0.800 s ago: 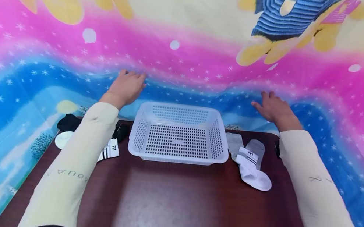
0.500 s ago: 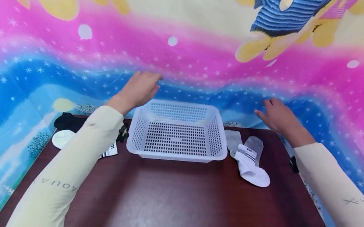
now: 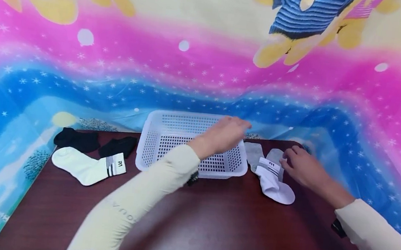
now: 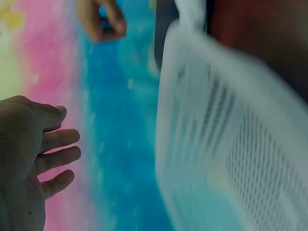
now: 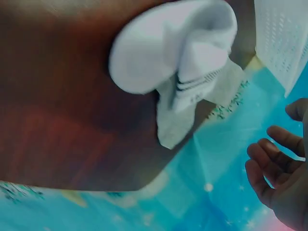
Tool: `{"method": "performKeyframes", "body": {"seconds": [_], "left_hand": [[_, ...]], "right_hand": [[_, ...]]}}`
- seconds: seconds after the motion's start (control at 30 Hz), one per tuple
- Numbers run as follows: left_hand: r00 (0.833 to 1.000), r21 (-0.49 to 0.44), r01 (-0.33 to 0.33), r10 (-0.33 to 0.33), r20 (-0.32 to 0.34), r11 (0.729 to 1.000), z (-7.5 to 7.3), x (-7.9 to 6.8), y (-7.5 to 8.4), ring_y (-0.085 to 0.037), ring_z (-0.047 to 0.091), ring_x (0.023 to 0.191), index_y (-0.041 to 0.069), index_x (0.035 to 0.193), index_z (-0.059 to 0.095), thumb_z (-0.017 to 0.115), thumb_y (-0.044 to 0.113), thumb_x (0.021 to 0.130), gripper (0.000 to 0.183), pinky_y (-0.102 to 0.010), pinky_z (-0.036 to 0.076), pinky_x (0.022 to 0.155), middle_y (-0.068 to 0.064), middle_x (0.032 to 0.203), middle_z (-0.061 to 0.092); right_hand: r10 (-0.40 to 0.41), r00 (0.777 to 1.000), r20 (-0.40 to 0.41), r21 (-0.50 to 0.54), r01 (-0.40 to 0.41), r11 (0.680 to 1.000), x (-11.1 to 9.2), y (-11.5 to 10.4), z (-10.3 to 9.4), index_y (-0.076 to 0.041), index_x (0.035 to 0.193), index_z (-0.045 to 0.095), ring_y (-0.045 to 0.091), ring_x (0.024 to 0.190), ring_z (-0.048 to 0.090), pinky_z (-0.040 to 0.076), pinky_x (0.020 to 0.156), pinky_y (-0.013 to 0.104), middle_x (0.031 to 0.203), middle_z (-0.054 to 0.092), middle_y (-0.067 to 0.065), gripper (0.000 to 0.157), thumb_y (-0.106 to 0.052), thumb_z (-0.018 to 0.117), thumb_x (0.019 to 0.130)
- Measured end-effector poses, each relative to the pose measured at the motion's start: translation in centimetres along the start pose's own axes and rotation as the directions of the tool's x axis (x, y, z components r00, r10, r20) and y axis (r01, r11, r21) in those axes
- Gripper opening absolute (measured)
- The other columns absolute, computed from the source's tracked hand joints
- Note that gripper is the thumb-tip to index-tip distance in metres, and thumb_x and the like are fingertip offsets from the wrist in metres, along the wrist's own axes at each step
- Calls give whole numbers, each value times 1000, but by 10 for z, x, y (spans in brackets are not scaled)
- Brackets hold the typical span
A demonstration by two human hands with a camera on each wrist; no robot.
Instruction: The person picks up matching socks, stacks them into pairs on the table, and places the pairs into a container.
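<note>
My left hand (image 3: 223, 135) is held above the right part of a white plastic basket (image 3: 143, 143), fingers relaxed and nothing in them; the left wrist view shows the same hand (image 4: 36, 149) apart from the basket's rim. Close by the sock pile on the right is my right hand (image 3: 304, 166), loosely bent and holding nothing. That pile has a white striped sock (image 3: 276, 190) lying over grey socks (image 3: 254, 153). In the right wrist view the white sock (image 5: 144, 53) is folded over itself, and the right hand (image 5: 284, 168) is apart from it.
On the left of the dark wooden table (image 3: 212, 224) lie a white striped sock (image 3: 82, 165) and black socks (image 3: 78, 140), (image 3: 119, 146). A cartoon-printed cloth (image 3: 191, 71) hangs behind the table's back edge and along its sides.
My left hand has swung right, from above the left socks to over the basket, uncovering those socks. The right hand has come down toward the right-hand socks. Basket and socks stay put.
</note>
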State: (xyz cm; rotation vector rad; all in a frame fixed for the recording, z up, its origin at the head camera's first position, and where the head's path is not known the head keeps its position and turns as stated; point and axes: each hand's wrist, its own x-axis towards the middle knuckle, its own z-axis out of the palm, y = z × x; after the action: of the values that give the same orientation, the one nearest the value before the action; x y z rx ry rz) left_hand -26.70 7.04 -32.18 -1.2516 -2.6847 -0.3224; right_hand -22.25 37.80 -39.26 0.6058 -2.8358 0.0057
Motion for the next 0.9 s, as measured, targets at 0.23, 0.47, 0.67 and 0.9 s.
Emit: {"method": "performKeyframes", "body": {"seconds": [0.23,0.47,0.67,0.9], "left_hand": [[997,78,-74,71,43,994,51,30,55,-16,51,124,15,132,50,46,32,100,37,-32,37,108,1,131,58],[996,148,-27,15,84,989,90,56,91,-14,56,109,16,125,54,49,39,98,35,-30,47,94,4,120,60],[976,94,66,-84,201,993,137,67,106,-11,56,107,20,115,62,50,46,97,34,-27,46,94,6,113,61],[953,80,58,-78,292,995,163,72,118,-9,56,108,26,105,68,54,50,94,30,-25,43,97,10,110,65]], "right_hand": [[-9,999,-39,46,11,999,-36,-5,17,-9,87,61,17,75,51,47,67,38,82,53,1,14,-22,67,84],[10,1000,29,88,-12,996,-68,-2,33,-6,96,64,18,80,55,50,70,39,92,59,7,22,-21,73,82],[-32,999,14,109,30,994,-87,-7,57,-5,98,66,18,85,57,53,74,40,95,60,7,31,-20,80,75],[-41,999,19,90,39,995,-97,-12,71,-3,106,62,21,90,53,52,75,40,101,58,10,40,-20,81,75]]}}
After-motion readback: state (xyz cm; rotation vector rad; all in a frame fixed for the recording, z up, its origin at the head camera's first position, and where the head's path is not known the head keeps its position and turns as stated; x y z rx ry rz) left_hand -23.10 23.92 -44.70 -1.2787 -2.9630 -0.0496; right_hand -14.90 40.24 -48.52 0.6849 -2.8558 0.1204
